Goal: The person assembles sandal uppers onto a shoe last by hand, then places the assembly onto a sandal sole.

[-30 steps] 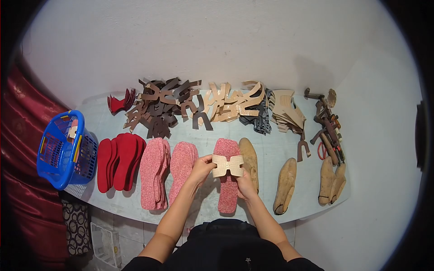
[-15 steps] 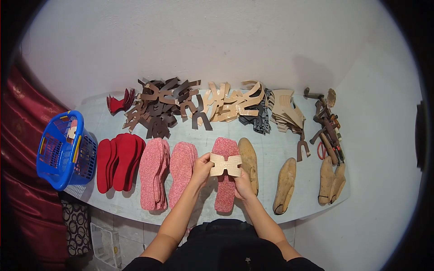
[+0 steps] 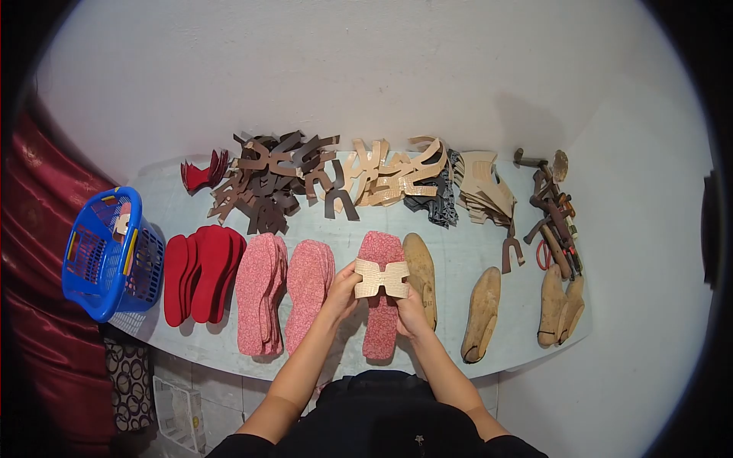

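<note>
A beige, crocodile-textured strap piece (image 3: 382, 280) with notches top and bottom is stretched between my hands. My left hand (image 3: 345, 290) pinches its left end, and my right hand (image 3: 411, 311) grips its right end. Under the strap lies a pink patterned sole (image 3: 380, 336), its middle covered. A wooden shoe last (image 3: 421, 267) lies just right of that sole, partly behind my right hand. Close to my left hand is a stack of pink soles (image 3: 307, 286).
Another pink stack (image 3: 258, 294) and red soles (image 3: 217, 275) lie left, beside a blue basket (image 3: 114, 282). Dark straps (image 3: 275, 175), beige straps (image 3: 389, 175) and tan pieces (image 3: 485, 187) line the back. Lasts (image 3: 482, 313) and tools (image 3: 551, 214) are at right.
</note>
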The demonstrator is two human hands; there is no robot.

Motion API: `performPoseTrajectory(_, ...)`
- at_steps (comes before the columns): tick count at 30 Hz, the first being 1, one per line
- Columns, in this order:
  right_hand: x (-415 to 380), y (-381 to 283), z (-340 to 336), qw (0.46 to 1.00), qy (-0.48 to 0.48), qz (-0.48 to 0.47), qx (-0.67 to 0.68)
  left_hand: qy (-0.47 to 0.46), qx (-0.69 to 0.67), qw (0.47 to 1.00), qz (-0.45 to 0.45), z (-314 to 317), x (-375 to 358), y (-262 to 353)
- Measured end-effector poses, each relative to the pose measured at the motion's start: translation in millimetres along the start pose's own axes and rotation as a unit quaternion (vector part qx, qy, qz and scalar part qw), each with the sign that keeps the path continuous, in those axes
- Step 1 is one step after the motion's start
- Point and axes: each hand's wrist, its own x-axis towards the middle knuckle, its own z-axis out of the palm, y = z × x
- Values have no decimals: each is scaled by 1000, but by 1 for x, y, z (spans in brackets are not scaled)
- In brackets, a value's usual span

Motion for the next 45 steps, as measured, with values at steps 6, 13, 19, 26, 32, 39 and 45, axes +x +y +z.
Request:
performPoseTrajectory(6,-1,-7,-2,999,33,0,40,-55,-77,996,6,-11,-7,-5)
performPoseTrajectory(13,-1,-17,2,998,41,0,44,-35,131,985,-108,-5,-37,-22)
performPoseTrajectory(19,0,-15,-2,998,56,-39,13,-55,210,971,-100,0,-49,-26)
performPoseTrajectory(26,-20,-23,6,992,-61,41,-102,7,183,983,-25,-4,-49,-22)
performPoseTrajectory(32,-40,-6,16,974,-80,112,-182,75,171,982,37,-5,-68,-2)
performPoseTrajectory(39,-35,19,51,975,-84,80,-187,142,206,966,59,-28,-117,16)
performPoseTrajectory(45,-28,43,89,963,-146,112,-197,209,211,948,116,-44,-153,40)
